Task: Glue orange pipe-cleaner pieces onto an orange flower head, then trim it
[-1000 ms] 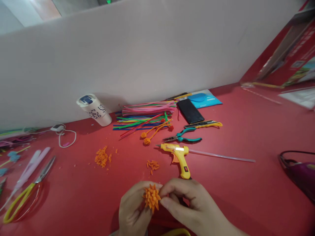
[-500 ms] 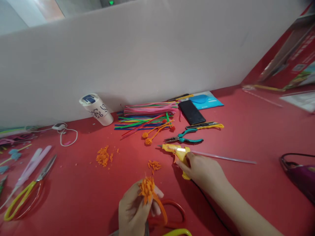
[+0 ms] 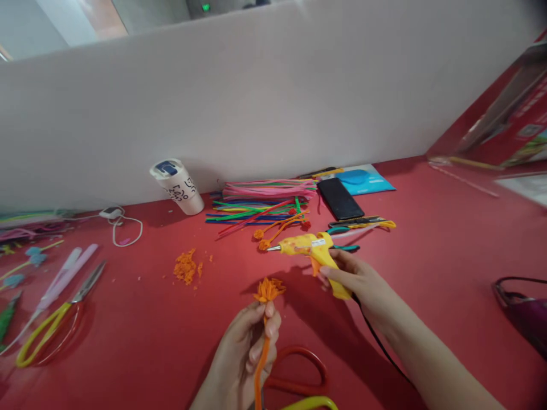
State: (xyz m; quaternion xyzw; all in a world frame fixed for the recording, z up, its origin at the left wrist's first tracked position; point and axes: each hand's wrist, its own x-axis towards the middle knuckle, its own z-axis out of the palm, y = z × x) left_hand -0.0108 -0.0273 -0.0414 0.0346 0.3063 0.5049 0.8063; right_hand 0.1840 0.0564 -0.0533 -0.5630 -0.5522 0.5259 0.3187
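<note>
Between the thumb and fingers of my left hand (image 3: 252, 347) is the stem of an orange pipe-cleaner flower (image 3: 269, 289), its petalled head pointing up and away from me. My right hand (image 3: 363, 285) is wrapped round the handle of a yellow hot glue gun (image 3: 314, 247), lifted off the table, with its metal nozzle aimed left. A clear glue stick sticks out of the gun's back, and a black cord trails down from the handle. The gun partly hides teal-handled pliers (image 3: 350, 248). Below my left hand lie scissors with red and yellow handles (image 3: 314, 364).
Orange clippings (image 3: 186, 266) lie left of centre on the red table. Behind are pipe cleaners (image 3: 269, 191), a phone (image 3: 341, 198), a cutter knife (image 3: 363, 222) and a white tumbler (image 3: 179, 188). More scissors (image 3: 47, 336) lie left; a purple object (image 3: 525, 319) is right.
My right hand has taken the glue gun up off the table. My left hand has turned the flower upright and raised it; the loose orange pieces beyond it no longer show.
</note>
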